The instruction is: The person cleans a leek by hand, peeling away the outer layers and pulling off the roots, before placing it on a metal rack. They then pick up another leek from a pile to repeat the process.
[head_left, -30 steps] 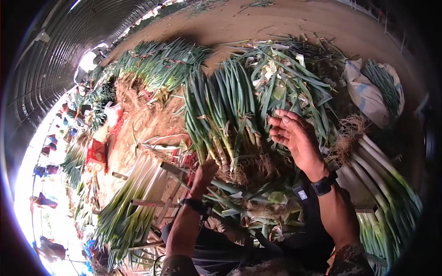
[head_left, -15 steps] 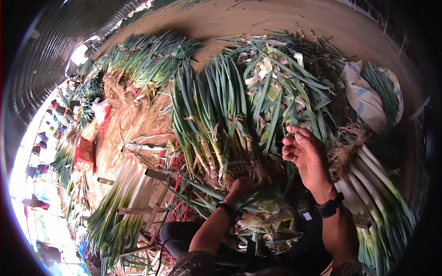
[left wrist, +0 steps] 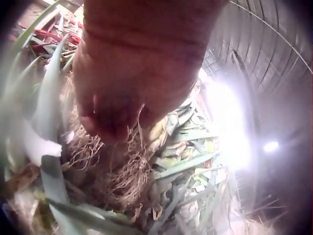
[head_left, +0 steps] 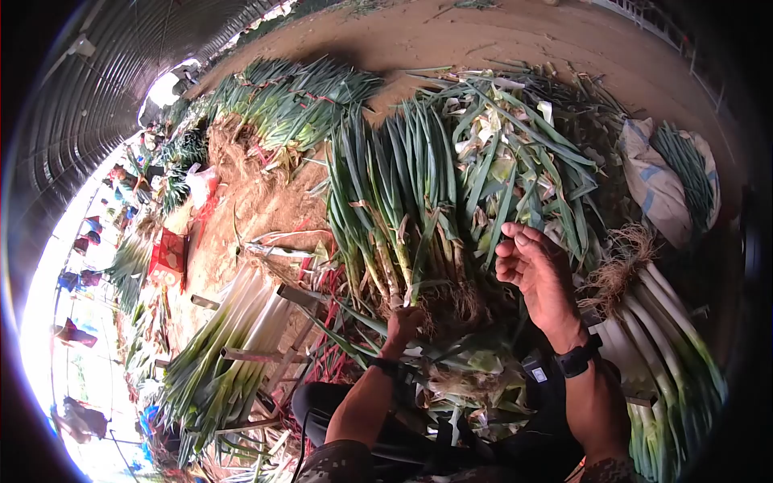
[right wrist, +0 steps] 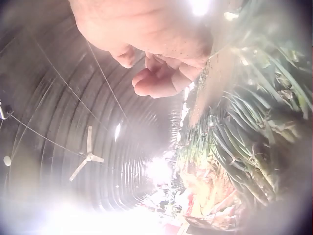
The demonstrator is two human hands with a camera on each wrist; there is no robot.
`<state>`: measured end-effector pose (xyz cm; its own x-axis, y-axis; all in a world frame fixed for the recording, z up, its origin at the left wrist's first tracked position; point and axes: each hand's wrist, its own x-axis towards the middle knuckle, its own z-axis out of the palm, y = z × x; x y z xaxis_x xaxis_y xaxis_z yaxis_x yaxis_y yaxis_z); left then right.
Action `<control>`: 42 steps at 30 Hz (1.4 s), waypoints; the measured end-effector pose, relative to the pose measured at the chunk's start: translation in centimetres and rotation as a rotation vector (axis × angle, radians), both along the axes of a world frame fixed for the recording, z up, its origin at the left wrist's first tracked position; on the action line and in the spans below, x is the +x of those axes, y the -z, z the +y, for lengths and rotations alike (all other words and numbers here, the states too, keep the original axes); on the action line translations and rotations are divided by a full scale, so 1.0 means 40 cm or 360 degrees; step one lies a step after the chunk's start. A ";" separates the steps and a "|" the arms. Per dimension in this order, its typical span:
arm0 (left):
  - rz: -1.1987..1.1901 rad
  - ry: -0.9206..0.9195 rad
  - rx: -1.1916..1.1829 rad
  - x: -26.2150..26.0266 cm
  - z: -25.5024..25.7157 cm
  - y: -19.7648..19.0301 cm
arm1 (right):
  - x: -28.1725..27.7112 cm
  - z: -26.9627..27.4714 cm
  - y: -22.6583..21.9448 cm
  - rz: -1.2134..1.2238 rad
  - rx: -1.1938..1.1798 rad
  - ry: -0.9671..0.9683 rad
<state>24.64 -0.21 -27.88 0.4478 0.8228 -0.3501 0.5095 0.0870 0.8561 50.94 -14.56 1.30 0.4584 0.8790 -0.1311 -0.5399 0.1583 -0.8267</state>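
Observation:
A pile of long green onions (head_left: 403, 185), dark leaves pointing away and rooted ends toward me, lies in front in the head view. My left hand (head_left: 405, 324) is down at its near end, fingers curled round the base of a green onion. Tangled roots (left wrist: 129, 181) hang just below those fingers in the left wrist view; the fingertips are partly hidden. My right hand (head_left: 538, 278) is raised to the right of the pile, fingers loosely bent, holding nothing. The right wrist view also shows this hand's bent fingers (right wrist: 161, 81) against the roof.
Cleaned green onions (head_left: 233, 330) lie on a metal rack (head_left: 294, 296) at left. More white-stemmed ones (head_left: 656, 322) lie at right, roots (head_left: 624, 266) facing away. Stripped leaves (head_left: 523, 153) are heaped behind, beside a white sack (head_left: 656, 193). A red box (head_left: 167, 256) stands farther left.
My left hand moved right along the rooted ends, then slightly back left onto a stalk base. My right hand lowered a little and stayed raised. The head view shifted slightly.

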 end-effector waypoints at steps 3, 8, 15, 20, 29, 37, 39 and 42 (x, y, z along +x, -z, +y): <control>0.0051 -0.0339 0.0061 0.016 0.041 0.000 | 0.001 -0.002 -0.001 -0.0020 -0.0009 -0.0003; 0.0432 -0.0152 0.0742 0.051 0.089 0.125 | 0.004 -0.004 0.005 -0.0048 -0.0020 -0.0001; 0.0945 0.0973 0.1149 0.262 -0.168 -0.076 | 0.010 0.004 0.009 -0.0055 -0.0072 0.0026; 0.0627 0.1225 0.0798 0.264 -0.189 0.030 | 0.011 0.000 0.007 -0.0070 -0.0076 0.0025; -0.0012 -0.0519 0.0490 0.159 -0.006 0.103 | 0.020 -0.015 0.005 -0.0072 -0.0065 0.0014; -0.0074 0.0250 0.0536 0.205 -0.028 0.194 | 0.017 -0.003 0.006 -0.0081 -0.0097 0.0004; -0.0257 0.0204 0.0240 0.215 -0.043 0.115 | 0.009 0.005 0.004 -0.0095 -0.0119 -0.0016; -0.0329 0.0279 0.0048 0.192 -0.014 0.054 | 0.001 0.015 0.013 -0.0085 -0.0128 -0.0040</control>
<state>32.30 -0.76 -30.05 0.6439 0.7349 -0.2130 0.3285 -0.0141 0.9444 50.99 -13.94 0.79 0.4445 0.8780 -0.1774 -0.4975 0.0773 -0.8640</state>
